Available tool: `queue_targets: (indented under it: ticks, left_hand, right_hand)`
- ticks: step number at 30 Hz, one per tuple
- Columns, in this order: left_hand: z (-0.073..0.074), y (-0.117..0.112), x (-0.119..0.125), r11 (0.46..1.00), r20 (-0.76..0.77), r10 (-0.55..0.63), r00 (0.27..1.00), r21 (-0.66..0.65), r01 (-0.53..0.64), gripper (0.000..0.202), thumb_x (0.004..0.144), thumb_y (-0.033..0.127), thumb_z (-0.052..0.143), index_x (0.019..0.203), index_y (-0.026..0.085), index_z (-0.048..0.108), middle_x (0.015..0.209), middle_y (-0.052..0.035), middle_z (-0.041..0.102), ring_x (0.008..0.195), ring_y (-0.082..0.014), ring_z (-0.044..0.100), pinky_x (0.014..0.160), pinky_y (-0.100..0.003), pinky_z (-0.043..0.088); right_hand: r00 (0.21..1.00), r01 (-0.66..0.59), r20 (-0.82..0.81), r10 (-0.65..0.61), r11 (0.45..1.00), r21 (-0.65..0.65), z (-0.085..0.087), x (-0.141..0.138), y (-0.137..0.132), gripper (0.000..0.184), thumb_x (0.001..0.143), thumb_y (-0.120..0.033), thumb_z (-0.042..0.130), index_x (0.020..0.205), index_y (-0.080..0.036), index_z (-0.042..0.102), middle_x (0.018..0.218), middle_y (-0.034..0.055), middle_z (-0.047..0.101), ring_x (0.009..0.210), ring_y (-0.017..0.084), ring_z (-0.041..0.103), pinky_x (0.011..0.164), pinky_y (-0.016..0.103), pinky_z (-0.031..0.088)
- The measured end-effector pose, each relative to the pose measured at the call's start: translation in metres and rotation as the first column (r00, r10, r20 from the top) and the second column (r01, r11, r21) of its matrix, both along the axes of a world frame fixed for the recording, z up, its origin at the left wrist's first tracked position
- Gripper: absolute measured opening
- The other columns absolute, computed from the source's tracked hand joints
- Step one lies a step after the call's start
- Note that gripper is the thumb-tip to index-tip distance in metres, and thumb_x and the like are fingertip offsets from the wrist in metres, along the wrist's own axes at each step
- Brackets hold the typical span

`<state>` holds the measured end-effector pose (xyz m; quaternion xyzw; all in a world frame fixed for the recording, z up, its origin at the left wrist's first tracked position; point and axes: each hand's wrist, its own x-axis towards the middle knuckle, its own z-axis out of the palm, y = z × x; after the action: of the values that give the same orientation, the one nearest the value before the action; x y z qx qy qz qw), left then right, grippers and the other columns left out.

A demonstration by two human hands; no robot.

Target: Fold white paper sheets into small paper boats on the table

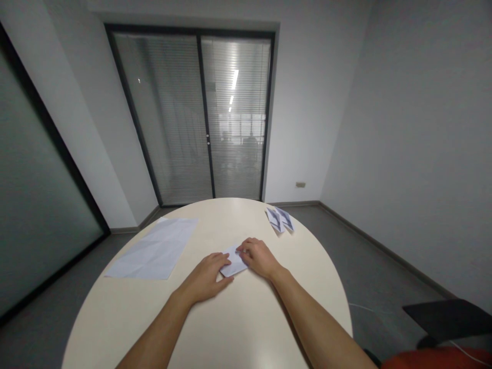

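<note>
A small folded sheet of white paper [234,264] lies on the round table, between my two hands. My left hand [207,277] holds its left corner, with the fingers on top and the thumb along the near edge. At the right side, the curled fingers of my right hand [258,256] pinch the paper's upper right edge. The exact fold under my right fingertips is hidden.
A large creased white sheet [157,248] lies flat at the table's left. Two folded paper pieces [280,220] rest near the far right edge of the cream table [215,333]. A dark chair part [449,318] and something red [438,359] are at lower right.
</note>
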<state>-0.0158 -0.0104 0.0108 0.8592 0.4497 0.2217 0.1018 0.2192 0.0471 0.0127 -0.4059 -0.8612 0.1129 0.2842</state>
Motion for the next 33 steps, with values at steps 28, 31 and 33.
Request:
queue_targets:
  ticks: [28,31,33]
  left_hand:
    - [0.011,0.0,-0.005,0.993,0.085,0.114,0.99,-0.022,-0.112,0.019,0.093,0.026,0.054,0.107,0.023,0.067,0.107,-0.0046,0.073,0.099,-0.0208,0.067,0.085,-0.03,0.049]
    - [0.014,-0.001,-0.005,0.988,0.091,0.155,0.984,-0.033,-0.153,0.019,0.094,0.028,0.052,0.104,0.023,0.068,0.104,-0.0045,0.073,0.094,-0.0203,0.068,0.081,-0.029,0.047]
    - [0.014,0.0,-0.006,0.983,0.101,0.182,0.978,-0.031,-0.179,0.02,0.096,0.029,0.051,0.103,0.023,0.068,0.103,-0.0044,0.074,0.093,-0.0204,0.068,0.08,-0.029,0.047]
  right_hand:
    - [0.968,-0.237,-0.121,0.218,0.954,-0.184,0.01,0.001,-0.009,0.023,0.094,-0.036,0.062,0.1,-0.022,0.079,0.095,0.0043,0.076,0.085,0.017,0.066,0.077,0.025,0.046]
    - [0.98,-0.181,-0.117,0.161,0.966,-0.185,0.009,0.0,-0.009,0.026,0.095,-0.038,0.06,0.097,-0.019,0.077,0.09,0.0044,0.075,0.077,0.016,0.063,0.07,0.025,0.044]
    - [0.982,-0.163,-0.121,0.142,0.969,-0.187,0.009,0.0,-0.008,0.028,0.096,-0.039,0.058,0.097,-0.018,0.076,0.086,0.0035,0.073,0.073,0.015,0.06,0.066,0.024,0.042]
